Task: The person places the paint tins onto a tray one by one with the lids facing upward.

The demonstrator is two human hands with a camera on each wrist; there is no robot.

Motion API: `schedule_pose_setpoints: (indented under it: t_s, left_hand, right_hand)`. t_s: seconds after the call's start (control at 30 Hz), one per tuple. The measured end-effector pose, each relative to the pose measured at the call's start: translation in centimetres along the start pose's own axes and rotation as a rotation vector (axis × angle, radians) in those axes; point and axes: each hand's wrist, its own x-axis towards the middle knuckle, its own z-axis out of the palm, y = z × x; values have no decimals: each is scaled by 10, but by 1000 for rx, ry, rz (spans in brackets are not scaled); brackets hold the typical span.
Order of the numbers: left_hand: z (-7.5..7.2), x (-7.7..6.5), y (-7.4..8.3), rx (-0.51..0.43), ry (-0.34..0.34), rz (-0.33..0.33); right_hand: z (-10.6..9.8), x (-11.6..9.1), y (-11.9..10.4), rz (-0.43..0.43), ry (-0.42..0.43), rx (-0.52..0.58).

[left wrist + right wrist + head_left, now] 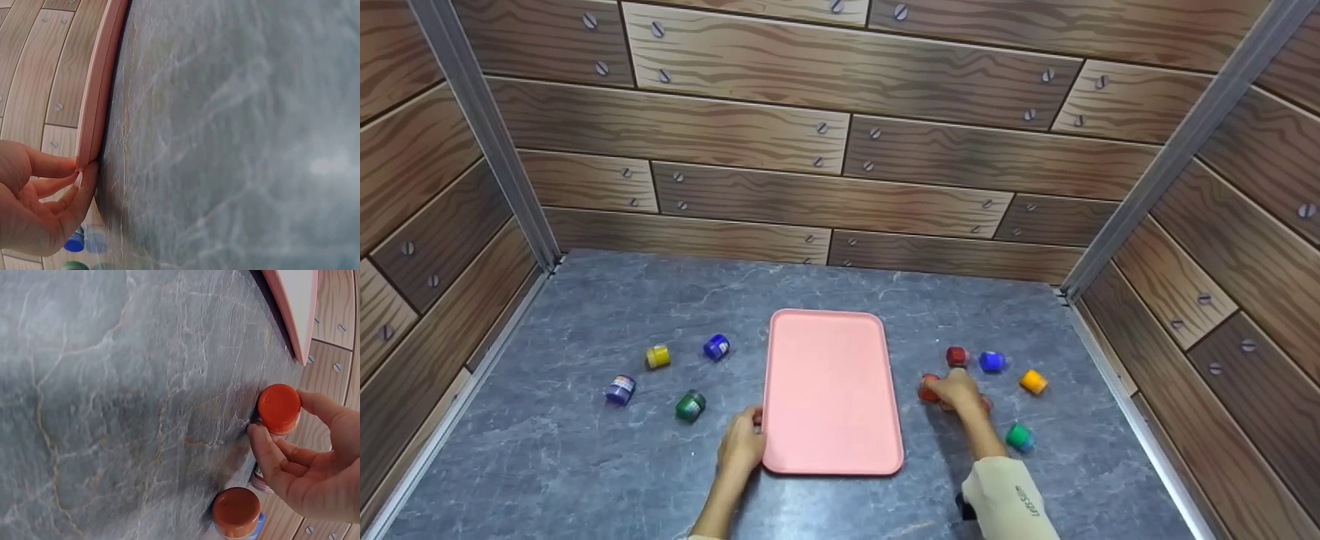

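Observation:
My left hand [741,442] pinches the left rim of a pink rectangular tray [832,390] near its front corner. In the left wrist view, the thumb and fingers of that hand [42,194] meet at the tray's edge [98,95]. To the right of the tray, my right hand [958,390] holds a small orange-red paint jar [929,387] lying on its side. The right wrist view has its lid [279,408] between the thumb and fingers. A brown-orange jar [236,512] lies close by, partly hidden by the right arm in the head view.
Right of the tray lie a dark red jar [957,356], a blue jar [992,361], a yellow-orange jar [1033,382] and a green jar [1020,436]. Leftward are yellow [658,356], blue [717,346], purple [620,390] and dark green [691,406] jars. Wood-patterned walls [840,172] enclose the table.

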Motion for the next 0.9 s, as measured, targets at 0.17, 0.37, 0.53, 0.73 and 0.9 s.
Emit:
schedule_pose_setpoints:
  t_s: [0.17,0.37,0.53,0.73,0.9]
  left_hand:
    - [0,0,0,-14,-4,4]
    - [-1,0,-1,-19,-5,-2]
    - [-1,-1,-1,-11,-1,6]
    - [-2,-1,0,2,-3,-7]
    - [-2,0,0,3,-2,7]
  right_hand:
    - [1,1,2,-48,2,75]
    - [4,0,4,-68,-9,193]
    - [4,-1,7,-53,-12,176]
    - [4,-4,8,-72,6,141]
    - [6,-10,9,-141,19,184]
